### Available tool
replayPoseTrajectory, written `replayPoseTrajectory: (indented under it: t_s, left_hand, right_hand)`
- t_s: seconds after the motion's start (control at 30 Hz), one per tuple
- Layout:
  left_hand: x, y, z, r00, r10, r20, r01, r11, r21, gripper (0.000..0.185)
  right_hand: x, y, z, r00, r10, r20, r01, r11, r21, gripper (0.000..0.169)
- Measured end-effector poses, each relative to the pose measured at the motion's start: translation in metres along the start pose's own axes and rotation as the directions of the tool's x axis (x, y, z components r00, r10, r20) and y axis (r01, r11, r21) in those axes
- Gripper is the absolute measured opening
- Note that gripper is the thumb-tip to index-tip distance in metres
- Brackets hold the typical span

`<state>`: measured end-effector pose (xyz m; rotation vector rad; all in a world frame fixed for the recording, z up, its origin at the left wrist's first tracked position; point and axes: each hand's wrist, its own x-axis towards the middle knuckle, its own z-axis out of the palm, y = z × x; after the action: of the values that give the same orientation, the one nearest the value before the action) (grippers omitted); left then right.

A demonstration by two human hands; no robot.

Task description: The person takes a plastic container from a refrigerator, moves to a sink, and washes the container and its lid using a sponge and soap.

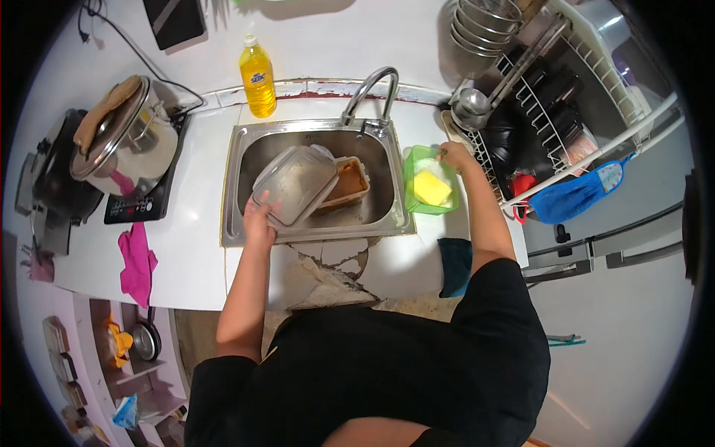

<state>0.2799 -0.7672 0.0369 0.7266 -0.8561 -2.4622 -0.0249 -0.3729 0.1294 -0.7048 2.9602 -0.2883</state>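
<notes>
My left hand (260,223) grips the near-left corner of a clear rectangular plastic lid (296,184), held tilted over the sink. Another clear plastic piece seems to sit beneath it; the overlap hides its shape. Partly covered by the lid, a plastic container (349,184) with brown residue inside rests in the stainless steel sink (385,220). To the right of the sink stands a green plastic tub (410,195) holding suds and a yellow sponge (431,188). My right hand (459,156) has its fingers on the tub's far-right rim.
A chrome faucet (371,84) arches over the sink's back edge, near a bottle of yellow dish soap (258,78). At left, a steel pot (131,139) sits on an induction cooktop (137,209). A wire dish rack (536,112) stands right. The counter's front edge has broken tiles (335,268).
</notes>
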Motion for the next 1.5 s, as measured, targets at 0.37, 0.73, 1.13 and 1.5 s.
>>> replayPoseTrajectory:
  t_s: [0.37, 0.73, 1.13, 1.5]
  left_hand:
    - [-0.013, 0.003, 0.004, 0.972, 0.0, 0.234, 0.06, 0.966, -0.251, 0.049]
    - [-0.012, -0.001, 0.007, 0.96, -0.095, 0.264, 0.136, 0.981, -0.139, 0.054]
    - [0.002, -0.017, 0.039, 0.866, -0.226, 0.447, 0.261, 0.965, -0.019, 0.063]
    - [0.018, 0.016, 0.048, 0.717, -0.357, 0.599, 0.197, 0.928, 0.317, 0.065]
  right_hand:
    - [-0.054, -0.071, 0.033, 0.85, -0.046, 0.525, 0.215, 0.94, -0.265, 0.074]
    - [-0.031, -0.061, -0.011, 0.941, -0.114, 0.318, -0.064, 0.865, 0.498, 0.039]
    - [-0.036, -0.114, -0.005, 0.968, 0.177, -0.18, -0.087, 0.903, 0.42, 0.035]
    - [-0.019, -0.304, 0.115, 0.722, -0.278, -0.634, 0.544, 0.794, 0.271, 0.021]
